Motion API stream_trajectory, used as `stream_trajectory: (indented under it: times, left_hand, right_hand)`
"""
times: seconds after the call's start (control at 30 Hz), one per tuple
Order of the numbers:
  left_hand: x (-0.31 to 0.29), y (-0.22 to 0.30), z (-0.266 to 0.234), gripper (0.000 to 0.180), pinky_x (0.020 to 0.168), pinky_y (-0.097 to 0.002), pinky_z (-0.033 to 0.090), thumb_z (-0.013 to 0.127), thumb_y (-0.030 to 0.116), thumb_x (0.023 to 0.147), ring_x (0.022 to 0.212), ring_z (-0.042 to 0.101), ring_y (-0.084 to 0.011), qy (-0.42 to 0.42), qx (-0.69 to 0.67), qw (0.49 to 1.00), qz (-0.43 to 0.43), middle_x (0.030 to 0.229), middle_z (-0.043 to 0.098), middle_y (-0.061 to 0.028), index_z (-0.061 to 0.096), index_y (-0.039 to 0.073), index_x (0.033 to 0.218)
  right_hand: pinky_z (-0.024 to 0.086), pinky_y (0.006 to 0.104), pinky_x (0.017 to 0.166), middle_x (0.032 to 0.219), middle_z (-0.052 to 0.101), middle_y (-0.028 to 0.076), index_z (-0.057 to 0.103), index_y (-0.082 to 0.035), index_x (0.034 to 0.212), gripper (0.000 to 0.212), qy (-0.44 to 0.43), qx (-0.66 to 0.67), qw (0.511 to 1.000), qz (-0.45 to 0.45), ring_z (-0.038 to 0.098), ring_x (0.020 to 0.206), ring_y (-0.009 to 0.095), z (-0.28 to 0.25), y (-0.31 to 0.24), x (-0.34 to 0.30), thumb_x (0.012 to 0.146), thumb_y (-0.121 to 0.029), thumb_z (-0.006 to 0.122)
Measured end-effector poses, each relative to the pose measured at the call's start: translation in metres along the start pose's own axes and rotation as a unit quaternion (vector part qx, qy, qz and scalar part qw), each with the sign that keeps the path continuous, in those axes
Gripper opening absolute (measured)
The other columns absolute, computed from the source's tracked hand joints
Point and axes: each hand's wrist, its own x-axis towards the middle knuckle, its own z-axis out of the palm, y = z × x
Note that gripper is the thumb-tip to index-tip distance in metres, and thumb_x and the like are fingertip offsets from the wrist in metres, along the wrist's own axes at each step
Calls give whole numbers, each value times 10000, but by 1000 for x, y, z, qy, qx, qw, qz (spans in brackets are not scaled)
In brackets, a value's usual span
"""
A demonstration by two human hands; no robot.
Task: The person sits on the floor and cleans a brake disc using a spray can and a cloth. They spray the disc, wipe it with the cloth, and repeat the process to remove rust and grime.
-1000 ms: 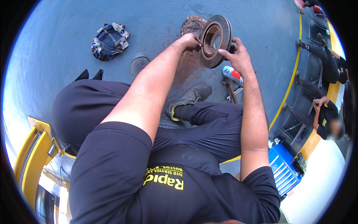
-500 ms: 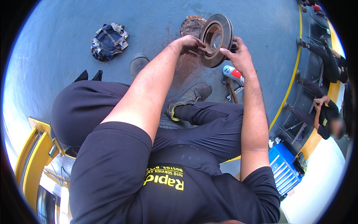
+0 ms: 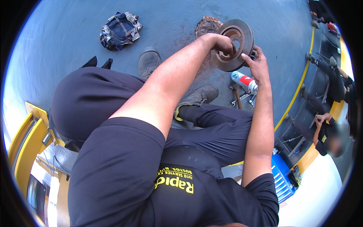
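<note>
the brake disc [image 3: 245, 37] is what i have in the middle of my view, held up off the floor [image 3: 170, 19] beyond the person's boots, tilted with its hollow centre toward my camera. the right hand [image 3: 258, 65] has it by the rim, partly closed, thumb on the face and the other fingers behind the edge. the left hand [image 3: 225, 44] is half curled, fingers in the bowl-shaped centre; their tips are partly hidden from me, so i can't tell whether they grip or only touch.

as for containers, i see a spray can [image 3: 244, 80], pale blue, red and white, near the right wrist; i can't see what it holds. close to it on the floor are a wooden-handled hammer [image 3: 238, 99] and a metal wrench [image 3: 242, 99]. past the right forearm stands a blue tool cabinet [image 3: 281, 177] with a stack of pale drawer fronts, contents hidden from me. a crumpled brown cloth [image 3: 207, 27] lies beyond the disc, and a blue plaid bundle [image 3: 120, 31] sits well apart to the left.
</note>
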Motion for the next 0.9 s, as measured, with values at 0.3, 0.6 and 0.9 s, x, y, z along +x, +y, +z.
stream_trajectory:
  times: [0.3,0.6,0.9]
  left_hand:
    - [7,-7,1,434,1031,-400,584,595,75,948,1192,744,-209,50,-360,929,70,1308,776,-104,748,13,1350]
    - [-3,-40,-7,365,1083,-415,564,533,142,1124,1248,749,-214,101,-432,895,-48,1320,802,-89,675,44,1446]
    - [-3,-79,-4,471,1218,-454,487,598,227,1031,1419,619,-291,384,110,899,-180,1460,679,-130,657,104,1482]
  right_hand:
    - [617,380,980,1301,749,228,560,42,1486,628,8,-32,999,-4,737,1159,262,2,-5,-1,963,-139,856]
    - [614,386,986,1318,738,249,559,48,1495,639,-3,-25,999,-19,735,1167,270,-2,-1,1,957,-128,857]
    - [612,394,1004,1330,742,254,547,34,1533,674,5,-52,999,-3,747,1192,286,0,-10,-4,959,-142,851]
